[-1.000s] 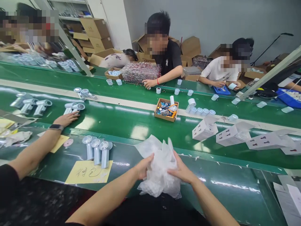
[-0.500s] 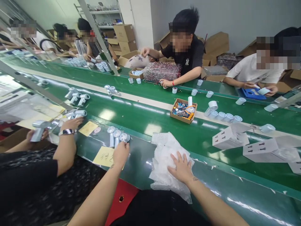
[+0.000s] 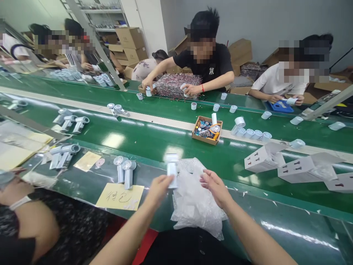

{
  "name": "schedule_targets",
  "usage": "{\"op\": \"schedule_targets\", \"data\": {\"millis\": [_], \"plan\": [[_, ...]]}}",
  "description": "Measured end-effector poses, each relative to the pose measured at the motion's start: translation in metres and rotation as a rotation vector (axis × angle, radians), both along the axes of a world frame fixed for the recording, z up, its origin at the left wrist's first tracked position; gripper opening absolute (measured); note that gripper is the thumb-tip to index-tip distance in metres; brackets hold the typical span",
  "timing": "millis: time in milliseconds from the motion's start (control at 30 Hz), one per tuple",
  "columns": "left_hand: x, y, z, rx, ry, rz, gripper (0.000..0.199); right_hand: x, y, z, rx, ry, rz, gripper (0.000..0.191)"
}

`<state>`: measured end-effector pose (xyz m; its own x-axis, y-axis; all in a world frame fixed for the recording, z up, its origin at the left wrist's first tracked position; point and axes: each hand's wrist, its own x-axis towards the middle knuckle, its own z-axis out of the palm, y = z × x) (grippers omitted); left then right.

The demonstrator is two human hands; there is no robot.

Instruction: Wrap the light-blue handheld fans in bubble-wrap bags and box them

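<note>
My left hand [image 3: 160, 189] grips a pale blue handheld fan [image 3: 172, 173] by its handle, with the head up and a little blurred. It is above the left edge of a pile of bubble-wrap bags [image 3: 193, 211]. My right hand [image 3: 216, 187] is open over the right side of that pile, fingers loosely bent and holding nothing; I cannot tell whether the fingertips touch the top bag. Two more handheld fans [image 3: 128, 175] lie side by side to the left, against a yellow paper card [image 3: 120, 197] with handwriting.
White printed boxes [image 3: 295, 169] stand on the green belt [image 3: 154, 138] at right. A cardboard tray [image 3: 206, 138] of tools and parts sits mid-belt. More fans [image 3: 64, 154] lie left, near a co-worker's arm [image 3: 16, 195]. Across the belt, a person in black [image 3: 211, 70] handles small cups.
My left hand has picked up one fan from the row of three and carried it right to the bags. My right hand has lifted from lying spread on the pile. The view has shifted right.
</note>
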<state>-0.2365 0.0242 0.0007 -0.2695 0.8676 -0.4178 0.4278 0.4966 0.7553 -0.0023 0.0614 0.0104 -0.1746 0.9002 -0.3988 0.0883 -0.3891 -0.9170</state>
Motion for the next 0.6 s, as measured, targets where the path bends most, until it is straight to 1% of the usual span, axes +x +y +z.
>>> {"op": "schedule_targets", "data": {"millis": [33, 67, 100, 133, 167, 200, 233, 267, 300, 333, 400, 433, 500, 533, 600], "plan": [[0.017, 0.001, -0.001, 0.008, -0.074, -0.085, 0.051, -0.008, 0.001, 0.001, -0.083, 0.145, -0.045, 0.056], [0.029, 0.004, -0.003, 0.007, -0.148, -0.225, 0.053, -0.014, 0.002, 0.001, -0.168, 0.285, -0.11, 0.058], [0.034, 0.011, -0.006, 0.035, -0.174, -0.353, 0.052, -0.017, 0.004, 0.001, -0.244, 0.4, -0.191, 0.057], [0.032, 0.022, -0.01, 0.083, -0.154, -0.464, 0.049, -0.018, 0.005, 0.001, -0.297, 0.471, -0.272, 0.055], [0.024, 0.036, -0.016, 0.147, -0.098, -0.53, 0.042, -0.015, 0.005, 0.0, -0.326, 0.496, -0.341, 0.052], [0.012, 0.052, -0.022, 0.216, 0.002, -0.558, 0.034, -0.01, 0.005, -0.001, -0.35, 0.508, -0.387, 0.049], [-0.002, 0.069, -0.029, 0.276, 0.132, -0.576, 0.032, -0.003, 0.004, -0.002, -0.378, 0.522, -0.41, 0.048], [-0.016, 0.086, -0.036, 0.301, 0.259, -0.627, 0.039, 0.005, 0.003, -0.003, -0.404, 0.539, -0.417, 0.047], [-0.028, 0.101, -0.044, 0.295, 0.391, -0.738, 0.048, 0.013, 0.001, -0.003, -0.429, 0.555, -0.422, 0.047], [-0.037, 0.113, -0.052, 0.275, 0.489, -0.867, 0.053, 0.021, -0.001, -0.004, -0.451, 0.569, -0.426, 0.047], [-0.047, 0.128, -0.066, 0.242, 0.616, -1.104, 0.047, 0.033, -0.006, -0.006, -0.482, 0.581, -0.427, 0.05], [-0.048, 0.131, -0.071, 0.24, 0.619, -1.166, 0.043, 0.037, -0.008, -0.009, -0.494, 0.583, -0.419, 0.052], [-0.047, 0.133, -0.078, 0.255, 0.589, -1.203, 0.044, 0.043, -0.011, -0.018, -0.532, 0.583, -0.416, 0.056], [-0.046, 0.133, -0.08, 0.257, 0.568, -1.216, 0.049, 0.045, -0.012, -0.024, -0.558, 0.58, -0.429, 0.053], [-0.045, 0.134, -0.083, 0.242, 0.514, -1.238, 0.065, 0.046, -0.013, -0.04, -0.616, 0.571, -0.47, 0.04]]}}
